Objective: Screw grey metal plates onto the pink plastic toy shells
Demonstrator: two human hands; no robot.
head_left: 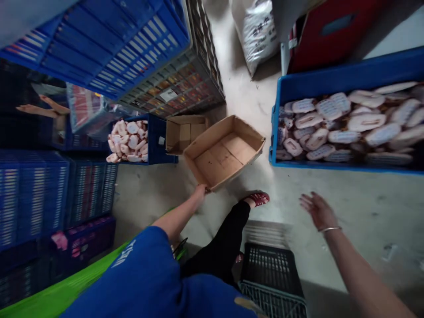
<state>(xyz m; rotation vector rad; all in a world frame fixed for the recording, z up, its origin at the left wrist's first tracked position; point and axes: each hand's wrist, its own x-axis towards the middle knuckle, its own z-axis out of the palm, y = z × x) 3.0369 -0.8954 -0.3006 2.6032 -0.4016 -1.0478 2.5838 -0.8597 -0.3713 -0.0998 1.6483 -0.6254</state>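
A pale concrete floor runs through the middle of the frame, crowded on both sides with storage crates. Stacked blue crates fill the upper left, with a grey crate beneath them and more blue crates down the left edge. At the upper right, a large blue bin holds a heap of pale, flat packets. A smaller blue bin left of centre holds similar pale pieces. A grey-white sack leans at the top centre, beside a red box.

In the centre, an open shallow cardboard box sits tilted, its near corner lifted. The left hand is closed on that near corner, fingers wrapped over the edge. A second, smaller cardboard box lies just behind it, touching its far left side.

The right hand hangs in the air at the lower right, well apart from the box, fingers spread and loosely open, holding nothing; a thin bracelet circles the wrist.

The person's leg in black trousers stretches forward, with a red sandal on the foot just below the box. A black crate stands at the bottom centre. Another person's bare arm shows at the far left.
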